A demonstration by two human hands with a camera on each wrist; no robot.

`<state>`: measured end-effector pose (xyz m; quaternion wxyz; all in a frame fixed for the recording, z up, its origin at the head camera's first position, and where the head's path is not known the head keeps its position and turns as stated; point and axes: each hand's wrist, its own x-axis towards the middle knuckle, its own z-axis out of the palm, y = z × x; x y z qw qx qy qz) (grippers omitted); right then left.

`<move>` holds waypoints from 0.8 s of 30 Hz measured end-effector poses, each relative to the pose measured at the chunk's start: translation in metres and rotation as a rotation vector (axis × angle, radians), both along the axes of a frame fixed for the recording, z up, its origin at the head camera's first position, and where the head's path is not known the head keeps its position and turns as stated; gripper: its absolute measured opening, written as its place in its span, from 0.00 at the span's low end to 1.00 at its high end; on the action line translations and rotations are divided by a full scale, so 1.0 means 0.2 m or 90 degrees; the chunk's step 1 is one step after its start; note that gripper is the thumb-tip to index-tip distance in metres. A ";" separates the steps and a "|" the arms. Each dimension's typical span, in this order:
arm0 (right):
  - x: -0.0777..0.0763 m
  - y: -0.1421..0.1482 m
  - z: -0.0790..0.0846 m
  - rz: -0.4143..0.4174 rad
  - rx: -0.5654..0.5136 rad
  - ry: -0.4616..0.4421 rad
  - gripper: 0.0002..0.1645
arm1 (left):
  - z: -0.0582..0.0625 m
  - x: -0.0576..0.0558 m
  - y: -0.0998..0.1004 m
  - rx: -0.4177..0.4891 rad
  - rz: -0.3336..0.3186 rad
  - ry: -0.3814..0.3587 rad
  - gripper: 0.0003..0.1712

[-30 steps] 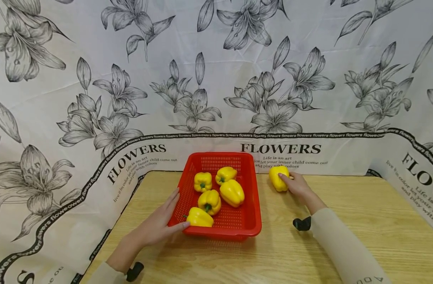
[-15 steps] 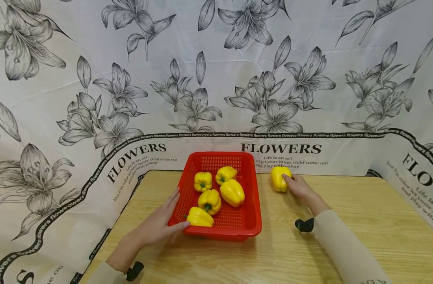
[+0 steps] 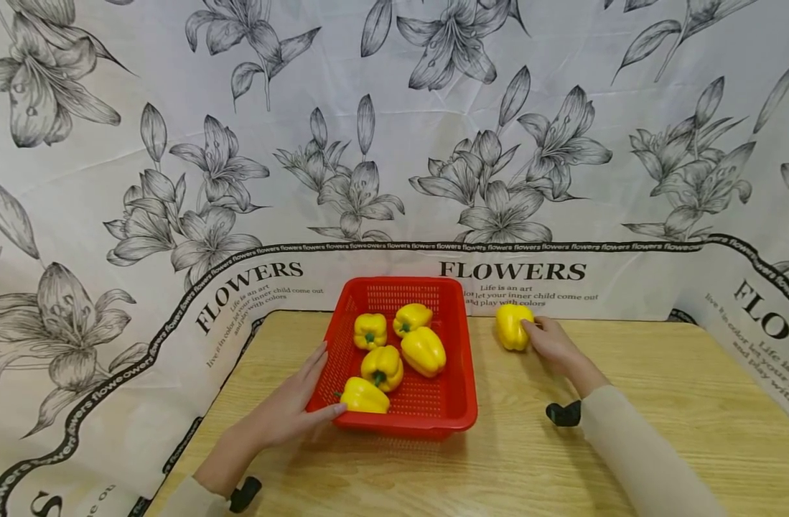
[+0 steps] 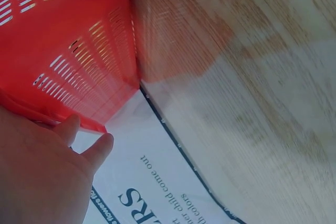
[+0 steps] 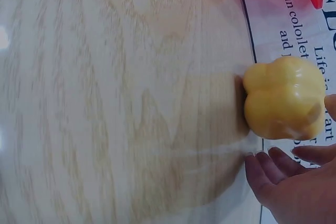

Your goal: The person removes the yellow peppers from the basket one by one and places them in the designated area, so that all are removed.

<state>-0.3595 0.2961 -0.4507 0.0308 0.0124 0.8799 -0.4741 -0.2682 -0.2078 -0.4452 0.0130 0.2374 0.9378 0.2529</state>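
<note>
Inside a red plastic basket [image 3: 455,388] on the wooden table lie several yellow bell peppers [image 3: 423,352]. My left hand [image 3: 291,406] rests at the basket's near left corner, fingers straight along the left side and thumb at the front rim. The left wrist view has two fingertips [image 4: 100,150] against the outer rim. Right of the basket, one more yellow bell pepper [image 3: 513,327] stands on the table near its back edge. My right hand [image 3: 554,345] is at that pepper's right side, the thumb at its surface. In the right wrist view a gap shows between the other fingertips [image 5: 262,163] and the pepper.
A white cloth [image 3: 368,179] printed with black flowers and lettering hangs behind the table and along both sides. Bare wooden tabletop [image 3: 652,402] extends to the right and in front of the basket. A dark strap piece [image 3: 563,413] hangs under the right wrist.
My right hand has shifted a little to the right, and the pepper beside it has moved slightly the same way. Its thumb now covers less of the pepper. My left hand and the basket stay put.
</note>
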 end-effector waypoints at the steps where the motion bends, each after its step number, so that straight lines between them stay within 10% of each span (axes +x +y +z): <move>1: 0.01 0.00 0.01 -0.001 0.012 0.002 0.41 | 0.00 0.00 0.00 0.000 0.000 0.001 0.61; 24: 0.21 -0.03 0.22 0.053 0.140 0.094 0.40 | 0.00 0.01 0.01 0.000 0.014 -0.017 0.62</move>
